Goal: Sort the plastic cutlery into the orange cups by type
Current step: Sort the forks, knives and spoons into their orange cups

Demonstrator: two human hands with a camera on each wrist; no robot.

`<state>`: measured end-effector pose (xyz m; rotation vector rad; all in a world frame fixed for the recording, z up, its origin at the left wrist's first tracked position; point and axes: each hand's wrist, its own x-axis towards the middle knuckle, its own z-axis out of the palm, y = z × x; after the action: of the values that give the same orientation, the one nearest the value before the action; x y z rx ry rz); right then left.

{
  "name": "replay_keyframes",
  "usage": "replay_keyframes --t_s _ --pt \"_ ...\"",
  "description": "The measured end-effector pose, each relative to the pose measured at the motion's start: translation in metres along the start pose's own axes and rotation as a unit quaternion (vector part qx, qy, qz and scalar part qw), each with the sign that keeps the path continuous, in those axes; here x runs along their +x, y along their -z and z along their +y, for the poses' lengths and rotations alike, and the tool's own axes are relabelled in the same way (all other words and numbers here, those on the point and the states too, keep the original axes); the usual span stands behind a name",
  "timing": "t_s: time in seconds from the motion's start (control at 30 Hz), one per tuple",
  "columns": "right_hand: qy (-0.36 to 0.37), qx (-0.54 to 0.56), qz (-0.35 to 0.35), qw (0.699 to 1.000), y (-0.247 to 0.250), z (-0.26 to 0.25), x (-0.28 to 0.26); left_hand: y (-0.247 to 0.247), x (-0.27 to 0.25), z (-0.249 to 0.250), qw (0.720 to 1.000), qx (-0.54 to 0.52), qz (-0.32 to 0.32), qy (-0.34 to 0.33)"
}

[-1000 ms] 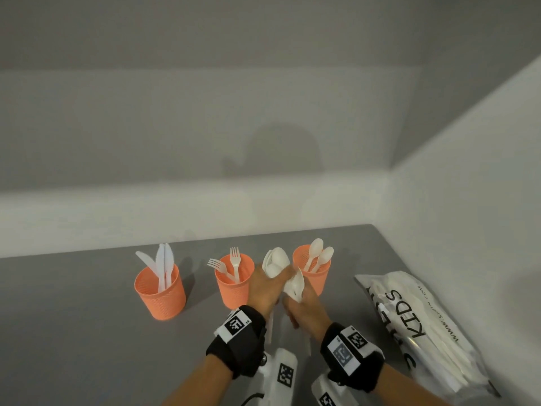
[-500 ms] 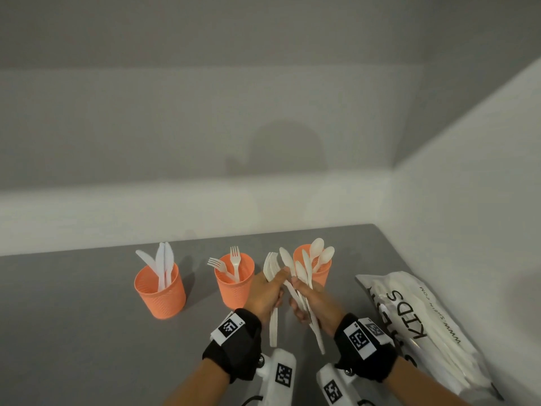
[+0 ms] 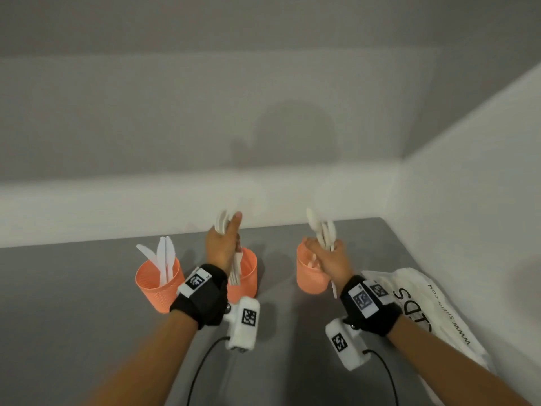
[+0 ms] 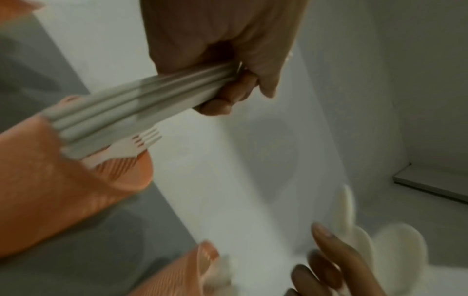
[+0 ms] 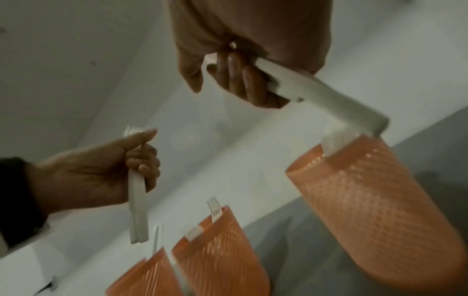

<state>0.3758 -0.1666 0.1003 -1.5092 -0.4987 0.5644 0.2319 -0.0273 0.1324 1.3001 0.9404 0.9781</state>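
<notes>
Three orange cups stand in a row on the grey table. The left cup [image 3: 156, 284] holds knives [image 3: 164, 256]. My left hand [image 3: 222, 247] grips a bunch of white forks [image 5: 138, 210] upright, with the handles hanging over the middle cup [image 3: 246, 276], which has a fork [image 4: 138, 143] in it. My right hand [image 3: 328, 259] grips a bunch of white spoons [image 3: 320, 230], bowls up. Their handles [image 5: 319, 96] point down at the right cup [image 3: 310, 276], which has spoons inside.
A white plastic bag [image 3: 424, 303] with black lettering lies at the right, against the side wall. White walls close the table at the back and right. Bare grey tabletop stretches to the left of the cups. Camera cables trail under both wrists.
The hands held one mixed bunch together between the middle and right cups. They have drawn apart and risen, the left with forks over the middle cup, the right with spoons over the right cup.
</notes>
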Motion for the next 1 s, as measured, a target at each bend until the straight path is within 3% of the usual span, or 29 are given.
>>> replay_keyframes --t_s 0.1,0.27,0.53,0.73,0.87,1.0 --pt "0.018 0.034 0.082 0.996 -0.003 -0.015 0.022 0.001 0.020 0.018 0.997 -0.040 0.047 -0.046" --pt "0.028 0.060 0.145 0.987 -0.017 -0.011 0.044 -0.002 0.036 0.002 0.995 -0.020 0.051 -0.079" --pt "-0.008 -0.007 0.174 0.985 -0.023 0.031 0.058 0.001 0.035 -0.064 0.995 0.022 0.031 -0.088" --pt "-0.018 -0.006 0.174 0.985 -0.020 0.045 0.060 0.002 0.036 -0.084 0.992 0.065 0.021 -0.108" --pt "0.073 -0.043 0.175 0.981 -0.019 0.049 0.056 0.004 0.035 -0.090 0.970 0.170 0.012 -0.171" --pt "0.148 -0.146 0.147 0.967 -0.014 0.051 0.052 0.007 0.036 -0.095 0.921 0.289 -0.018 -0.262"
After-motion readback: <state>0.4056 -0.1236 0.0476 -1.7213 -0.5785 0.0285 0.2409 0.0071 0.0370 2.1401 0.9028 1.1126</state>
